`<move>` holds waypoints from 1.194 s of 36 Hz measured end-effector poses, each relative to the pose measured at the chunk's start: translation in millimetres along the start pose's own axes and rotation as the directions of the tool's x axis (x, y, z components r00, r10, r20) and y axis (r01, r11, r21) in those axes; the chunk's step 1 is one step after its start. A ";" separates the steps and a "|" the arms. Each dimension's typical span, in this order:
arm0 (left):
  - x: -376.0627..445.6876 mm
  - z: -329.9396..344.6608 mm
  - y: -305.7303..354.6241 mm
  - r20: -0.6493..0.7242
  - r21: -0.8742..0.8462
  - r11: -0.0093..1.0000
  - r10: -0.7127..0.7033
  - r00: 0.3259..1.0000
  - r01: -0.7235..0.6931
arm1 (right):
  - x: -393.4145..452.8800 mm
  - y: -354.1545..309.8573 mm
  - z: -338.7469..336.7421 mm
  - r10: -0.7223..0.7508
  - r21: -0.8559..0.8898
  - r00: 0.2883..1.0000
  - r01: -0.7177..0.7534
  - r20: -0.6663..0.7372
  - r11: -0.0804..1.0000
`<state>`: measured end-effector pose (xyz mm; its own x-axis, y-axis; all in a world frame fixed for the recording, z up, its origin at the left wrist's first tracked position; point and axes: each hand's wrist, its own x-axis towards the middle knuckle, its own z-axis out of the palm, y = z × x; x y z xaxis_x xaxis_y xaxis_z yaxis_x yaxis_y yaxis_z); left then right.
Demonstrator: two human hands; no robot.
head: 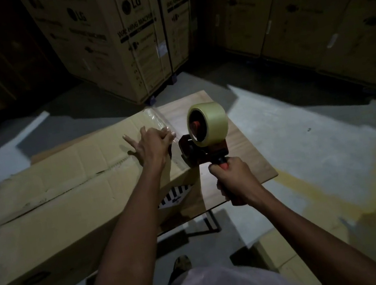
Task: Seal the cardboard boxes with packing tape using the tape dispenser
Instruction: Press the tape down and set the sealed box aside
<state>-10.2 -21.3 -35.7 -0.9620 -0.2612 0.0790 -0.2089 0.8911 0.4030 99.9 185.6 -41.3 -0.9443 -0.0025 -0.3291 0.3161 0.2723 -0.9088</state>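
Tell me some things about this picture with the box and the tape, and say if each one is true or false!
1. The right hand grips the orange-handled tape dispenser. True.
2. The left hand rests on the big brown cardboard box. True.
3. The pale yellowish tape roll lies on the floor. False: it sits on the dispenser.
4. The box stands on a metal shelf. False: it rests on a wooden table.
5. The box's middle seam is fully taped. False: it looks open.

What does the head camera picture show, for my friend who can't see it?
A person's left hand presses clear tape onto the top of a big cardboard box, while the right hand grips the handle of a tape dispenser at the box's edge. The box lies on a small wooden table; stacked cartons stand behind in a dim room.
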 end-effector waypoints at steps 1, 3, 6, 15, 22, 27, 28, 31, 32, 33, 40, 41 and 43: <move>-1.1 0.5 0.7 -0.007 -0.001 1.000 0.009 1.000 -0.009 | -3.7 3.7 -1.2 0.001 0.001 1.000 -0.001 -0.006 1.000; -3.0 1.3 1.7 -0.009 -0.015 0.999 0.037 0.999 -0.037 | -8.4 8.6 -2.5 -0.005 -0.008 1.000 0.005 -0.015 1.000; -11.4 5.5 1.8 0.027 -0.034 0.994 0.106 0.994 -0.105 | -9.1 9.6 -2.6 -0.007 -0.005 1.000 0.007 -0.010 1.000; -34.0 15.1 8.7 -0.016 -0.077 0.997 -0.003 1.000 0.002 | -14.0 5.7 -10.0 0.009 -0.027 1.000 -0.009 0.008 1.000; -33.0 16.5 7.5 -0.006 -0.029 0.999 -0.016 1.000 0.016 | -45.1 37.1 -27.3 -0.004 -0.130 1.000 0.006 0.013 0.991; -33.9 20.6 5.0 -0.024 -0.069 0.998 0.011 1.000 -0.013 | -56.9 39.7 -32.5 0.007 -0.102 1.000 -0.006 0.012 0.995; -34.1 21.4 4.7 -0.025 -0.068 0.998 0.016 1.000 -0.017 | -58.1 38.2 -32.7 0.005 -0.112 1.000 -0.004 0.006 0.994; -34.0 23.1 3.3 -0.015 -0.040 0.999 0.008 1.000 -0.009 | -63.1 34.8 -34.5 0.012 -0.151 1.000 -0.011 0.006 0.988; -34.0 23.7 2.5 -0.010 -0.037 0.999 0.002 1.000 -0.003 | -65.2 35.1 -35.7 0.013 -0.163 1.000 -0.011 0.009 0.987; -33.8 24.3 2.0 -0.003 -0.040 0.999 0.000 1.000 0.000 | -67.7 35.6 -36.6 0.010 -0.180 1.000 -0.007 0.011 0.984; -36.9 22.5 4.3 -0.078 -0.173 0.967 0.177 0.981 -0.188 | -71.7 31.9 -25.1 -0.036 -0.380 0.999 0.028 -0.014 0.925; -38.8 21.0 4.5 -0.089 -0.244 0.941 0.220 0.971 -0.236 | -70.7 30.7 -21.4 -0.035 -0.401 0.999 0.023 -0.021 0.916; -43.4 19.4 3.1 -0.111 -0.390 0.871 0.277 0.954 -0.299 | -68.7 30.2 -15.9 -0.022 -0.418 0.999 0.006 -0.034 0.908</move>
<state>27.5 0.0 -55.5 -0.9565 -0.0434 0.2885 0.1738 0.7094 0.6831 172.9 209.3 -42.1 -0.9537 0.0240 -0.2998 0.2427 0.6500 -0.7201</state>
